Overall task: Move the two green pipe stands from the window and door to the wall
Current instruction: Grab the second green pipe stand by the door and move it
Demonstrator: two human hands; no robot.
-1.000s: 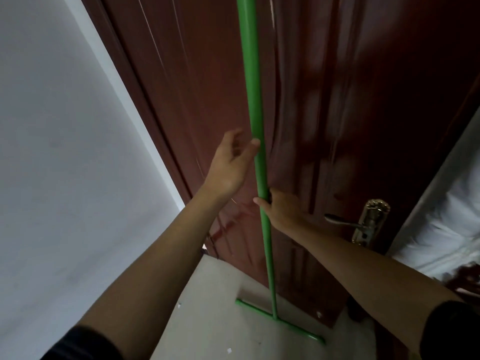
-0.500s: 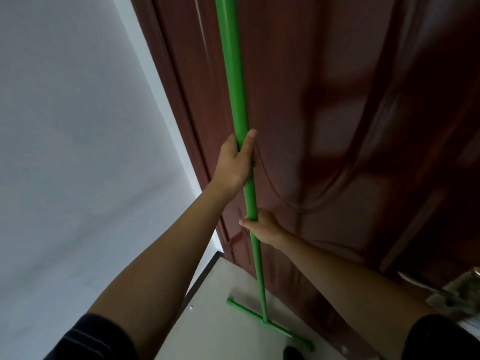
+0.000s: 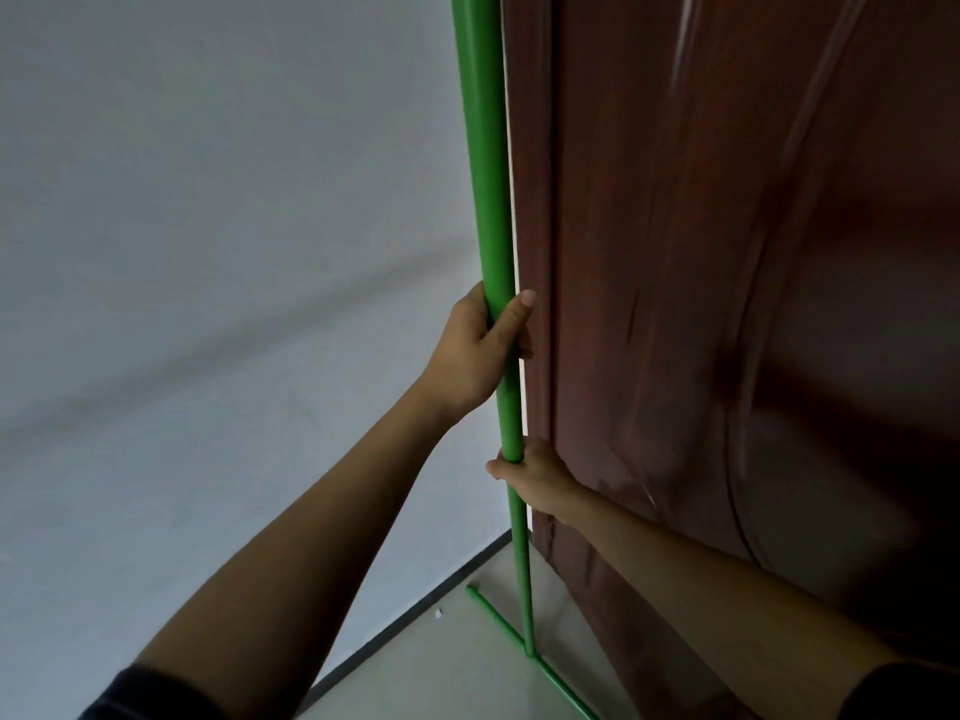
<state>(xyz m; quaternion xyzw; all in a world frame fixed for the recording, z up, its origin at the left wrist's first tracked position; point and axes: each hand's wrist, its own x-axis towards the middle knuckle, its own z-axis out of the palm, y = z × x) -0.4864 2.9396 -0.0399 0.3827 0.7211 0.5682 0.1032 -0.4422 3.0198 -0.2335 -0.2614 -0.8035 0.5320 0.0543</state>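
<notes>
A tall green pipe stand (image 3: 488,174) rises upright in front of the dark red door (image 3: 727,304), near the door's left edge. Its crossbar foot (image 3: 498,623) runs along the pale floor at the bottom. My left hand (image 3: 480,350) is wrapped around the pole at mid height, thumb pointing up. My right hand (image 3: 535,478) grips the same pole just below it, fingers curled behind. The top of the pole runs out of view. Only one stand is visible.
A plain white wall (image 3: 208,304) fills the left half, meeting the pale floor (image 3: 457,667) at a dark skirting strip (image 3: 405,621). The door takes up the right half.
My left hand went from open beside the pole to gripping it. The pole and both hands have shifted left, from the door's middle to its left edge by the wall. The door handle has left view.
</notes>
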